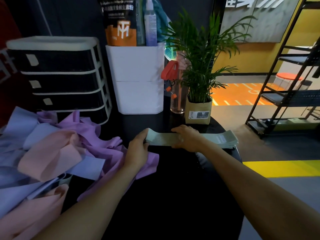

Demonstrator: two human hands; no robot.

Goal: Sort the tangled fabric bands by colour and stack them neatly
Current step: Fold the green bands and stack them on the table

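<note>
2 bare forearms reach in from the bottom edge across the dark counter (173,196). The left hand (136,149) has its fingers curled around the left end of a stack of pale green bands (162,138), gripping that end where it folds up slightly. The right hand (187,138) lies palm down on the middle of the same stack, fingers extended and pressing flat on it, holding nothing. The stack lies lengthwise near the far right edge of the counter, its right end (226,139) showing several layered edges squared together.

To the left, a tangled heap covers the counter's left side: purple bands (97,135) in the middle, with one purple fold lying under the left wrist, pink bands (50,156) in front, and pale blue bands (19,125) toward the far left and lower left.

Behind the heap stands a drawer unit (60,77) with 4 dark drawers in a white frame. Just beside it is a white bin (138,78) holding an orange-and-black pouch (119,23) and a spray bottle (150,23). Right of the bin are a clear bottle with a red strap (176,94) and a potted palm (199,66) in a paper-wrapped pot, just behind the green stack.
</note>
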